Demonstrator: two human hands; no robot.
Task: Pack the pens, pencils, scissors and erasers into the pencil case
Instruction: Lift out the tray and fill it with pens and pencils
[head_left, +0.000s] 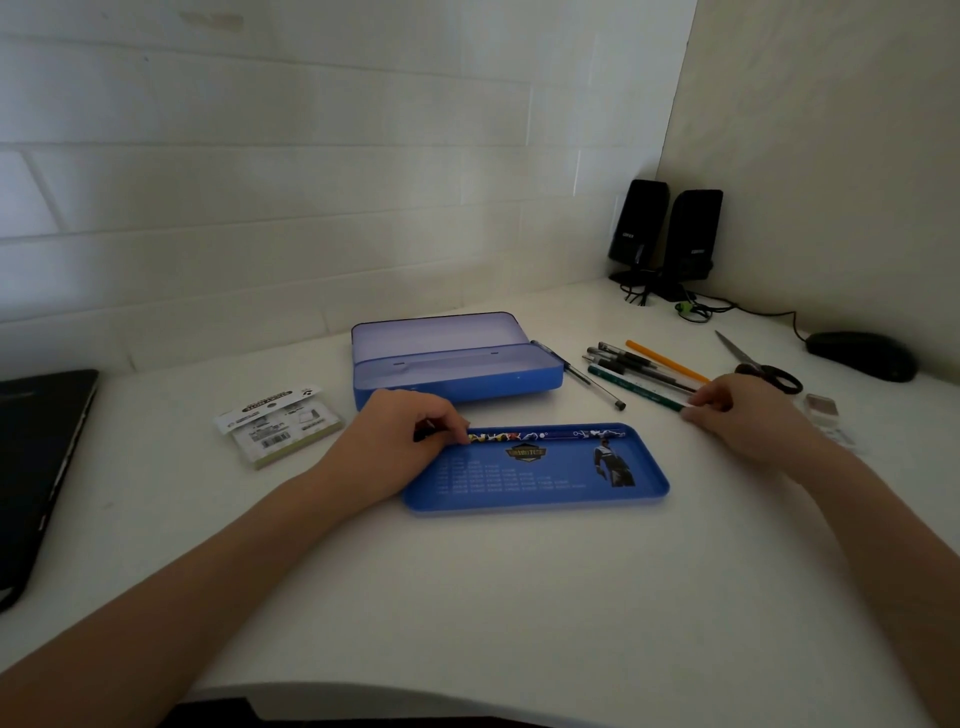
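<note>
Left grip (415, 431): fingers curled together, pinched on the near end of a patterned pencil (524, 435). Pencil lies along the far inner edge of the blue tray insert (540, 478), running rightward from the grip. Tray flat on the white table (467, 597), directly right of and partly under the left grip.

Right grip (737, 410): thumb and fingers closed on the near end of a green pencil (636, 388). Green pencil still flat on the table, angling up-left away from the grip.

Open blue pencil case (457, 364) just beyond the left grip, lid up, interior shows nothing inside. Not touching either grip.

Cluster of pens (623, 358) and an orange pencil (667, 361) up-left of the right grip, just behind the green pencil. One clear pen (582, 374) lies between the case and that cluster, one end touching or next to the case's right end.

Scissors (758, 366) just beyond the right grip, black handles near the knuckles, blades pointing away. Small eraser-like block (822, 407) right of the right grip; type hard to confirm.

Packaged eraser or note pad (280, 423) left of the left grip, apart from it; label too blurred to read.

Laptop (36, 467) far left of it; speakers (670, 234) and mouse (862, 356) beyond the right grip.
</note>
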